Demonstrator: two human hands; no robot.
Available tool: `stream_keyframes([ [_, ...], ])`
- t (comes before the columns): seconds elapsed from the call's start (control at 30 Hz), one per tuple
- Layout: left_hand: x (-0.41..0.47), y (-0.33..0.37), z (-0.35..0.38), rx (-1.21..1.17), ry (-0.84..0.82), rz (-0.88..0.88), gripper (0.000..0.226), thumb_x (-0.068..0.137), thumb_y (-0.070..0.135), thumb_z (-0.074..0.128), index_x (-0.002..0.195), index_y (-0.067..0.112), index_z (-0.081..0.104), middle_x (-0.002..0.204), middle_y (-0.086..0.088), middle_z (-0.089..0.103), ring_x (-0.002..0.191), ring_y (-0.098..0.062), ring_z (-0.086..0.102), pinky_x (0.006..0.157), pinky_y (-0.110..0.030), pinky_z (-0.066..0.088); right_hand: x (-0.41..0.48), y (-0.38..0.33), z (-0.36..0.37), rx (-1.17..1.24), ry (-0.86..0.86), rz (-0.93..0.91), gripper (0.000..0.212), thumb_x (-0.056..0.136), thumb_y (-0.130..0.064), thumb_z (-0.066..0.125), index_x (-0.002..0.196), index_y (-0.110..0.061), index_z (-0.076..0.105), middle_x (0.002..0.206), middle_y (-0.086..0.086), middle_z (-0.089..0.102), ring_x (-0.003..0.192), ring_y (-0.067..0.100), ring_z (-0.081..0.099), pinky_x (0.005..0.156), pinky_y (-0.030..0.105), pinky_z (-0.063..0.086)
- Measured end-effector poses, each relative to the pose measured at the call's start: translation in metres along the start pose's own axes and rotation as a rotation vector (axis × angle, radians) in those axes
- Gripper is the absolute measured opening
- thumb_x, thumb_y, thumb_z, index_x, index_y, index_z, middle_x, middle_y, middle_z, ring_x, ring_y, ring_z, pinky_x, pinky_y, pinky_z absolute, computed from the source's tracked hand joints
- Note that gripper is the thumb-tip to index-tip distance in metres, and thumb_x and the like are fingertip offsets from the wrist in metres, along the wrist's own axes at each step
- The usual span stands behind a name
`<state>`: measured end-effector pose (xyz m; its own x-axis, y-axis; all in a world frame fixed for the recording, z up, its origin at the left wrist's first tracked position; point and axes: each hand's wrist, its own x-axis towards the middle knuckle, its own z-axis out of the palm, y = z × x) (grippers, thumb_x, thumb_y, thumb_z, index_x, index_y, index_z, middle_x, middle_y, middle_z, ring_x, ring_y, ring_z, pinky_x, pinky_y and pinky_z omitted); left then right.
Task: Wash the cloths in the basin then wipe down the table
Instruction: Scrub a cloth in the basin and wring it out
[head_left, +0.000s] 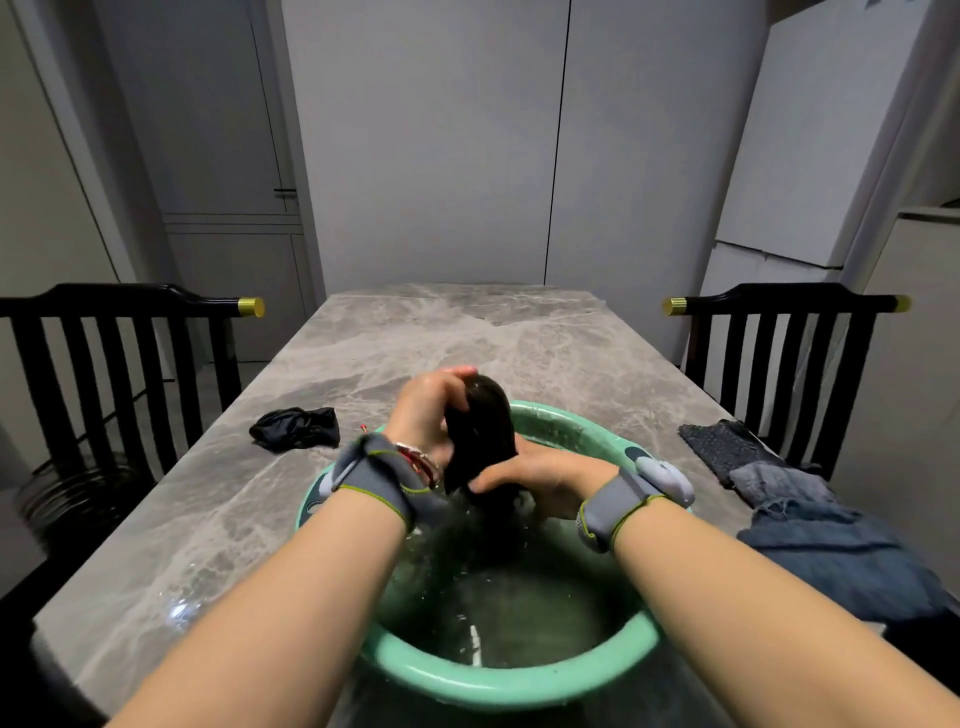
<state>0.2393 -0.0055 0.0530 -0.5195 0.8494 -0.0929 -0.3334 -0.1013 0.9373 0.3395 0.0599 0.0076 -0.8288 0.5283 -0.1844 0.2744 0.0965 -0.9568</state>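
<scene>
Black slatted left chair (130, 299) and right chair (789, 299) stand before dim grey wall panels (431, 145).

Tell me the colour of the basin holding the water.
The basin is mint green, seen best in the head view along its near rim.

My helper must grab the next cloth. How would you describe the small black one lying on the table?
On the grey marble table, look left of the round green plastic basin. A crumpled black cloth lies alone there; the piled blue-grey cloths lie on the right.
</scene>
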Motion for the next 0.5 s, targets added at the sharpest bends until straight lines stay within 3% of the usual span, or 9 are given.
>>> stream_keyframes([
  [0.07, -0.005, 0.013, 0.006, -0.205, 0.029, -0.043, 0.021, 0.075, 0.000, 0.033, 0.069, 0.008, 0.051, 0.064, -0.006, 0.045, 0.057, -0.019, 0.043, 0.053, -0.019, 0.040, -0.008, -0.011, -0.001, 0.208, -0.001, -0.010, 0.023, 0.085, 0.009, 0.048, 0.092, -0.011, 0.056, 0.075, 0.009, 0.059, 0.058, 0.013, 0.062, 0.048, 0.019, 0.051],
  [0.13, 0.006, 0.011, 0.007, -0.221, 0.105, -0.054, 0.023, 0.085, 0.016, 0.039, 0.066, 0.008, 0.049, 0.059, -0.007, 0.049, 0.056, -0.020, 0.046, 0.056, -0.023, 0.041, -0.010, -0.019, -0.002, 0.430, 0.029, -0.016, 0.018, 0.076, 0.002, 0.050, 0.083, -0.010, 0.061, 0.066, 0.010, 0.060, 0.052, 0.018, 0.060, 0.052, 0.025, 0.052],
  [0.17, 0.011, 0.008, 0.008, -0.121, 0.113, -0.067, 0.029, 0.087, 0.029, 0.043, 0.070, 0.008, 0.054, 0.061, -0.009, 0.057, 0.060, -0.023, 0.052, 0.059, -0.025, 0.045, -0.009, -0.022, -0.003, 0.520, 0.061, -0.045, 0.020, 0.068, -0.002, 0.051, 0.082, -0.009, 0.063, 0.065, 0.011, 0.061, 0.052, 0.022, 0.060, 0.054, 0.027, 0.051],
  [0.23, 0.018, 0.001, 0.008, 0.132, 0.081, -0.145, 0.057, 0.077, 0.060, 0.049, 0.092, 0.008, 0.064, 0.090, -0.017, 0.069, 0.082, -0.028, 0.063, 0.080, -0.035, 0.053, -0.006, -0.031, -0.001, 0.589, 0.167, -0.146, 0.025, 0.063, -0.009, 0.053, 0.085, -0.006, 0.063, 0.066, 0.013, 0.062, 0.054, 0.023, 0.061, 0.053, 0.026, 0.051],
  [0.27, 0.017, -0.003, 0.008, 0.203, 0.048, -0.197, 0.063, 0.077, 0.067, 0.047, 0.095, 0.010, 0.064, 0.095, -0.017, 0.069, 0.086, -0.028, 0.064, 0.082, -0.037, 0.052, -0.004, -0.034, 0.002, 0.540, 0.261, -0.182, 0.020, 0.069, -0.012, 0.059, 0.088, -0.007, 0.059, 0.070, 0.011, 0.061, 0.058, 0.022, 0.060, 0.053, 0.025, 0.050],
  [0.33, 0.015, -0.011, 0.004, 0.169, -0.071, -0.305, 0.056, 0.087, 0.065, 0.039, 0.083, 0.014, 0.061, 0.072, -0.012, 0.066, 0.073, -0.025, 0.059, 0.070, -0.034, 0.049, 0.002, -0.037, 0.010, 0.325, 0.501, -0.253, 0.012, 0.085, -0.020, 0.061, 0.084, -0.015, 0.051, 0.074, 0.005, 0.055, 0.068, 0.019, 0.056, 0.058, 0.026, 0.046],
  [0.37, 0.015, -0.015, 0.002, 0.116, -0.087, -0.340, 0.053, 0.089, 0.062, 0.038, 0.079, 0.015, 0.060, 0.063, -0.009, 0.065, 0.070, -0.024, 0.057, 0.067, -0.032, 0.047, 0.004, -0.036, 0.015, 0.178, 0.610, -0.302, 0.017, 0.088, -0.024, 0.060, 0.078, -0.019, 0.047, 0.075, 0.004, 0.054, 0.071, 0.019, 0.053, 0.063, 0.030, 0.045],
  [0.5, 0.016, -0.030, 0.002, 0.098, -0.035, -0.203, 0.039, 0.097, 0.043, 0.038, 0.074, 0.017, 0.055, 0.071, -0.002, 0.058, 0.065, -0.017, 0.055, 0.058, -0.024, 0.047, 0.005, -0.025, 0.029, -0.280, 0.769, -0.415, 0.023, 0.089, -0.034, 0.054, 0.076, -0.020, 0.041, 0.096, 0.017, 0.056, 0.089, 0.029, 0.053, 0.077, 0.035, 0.040],
])
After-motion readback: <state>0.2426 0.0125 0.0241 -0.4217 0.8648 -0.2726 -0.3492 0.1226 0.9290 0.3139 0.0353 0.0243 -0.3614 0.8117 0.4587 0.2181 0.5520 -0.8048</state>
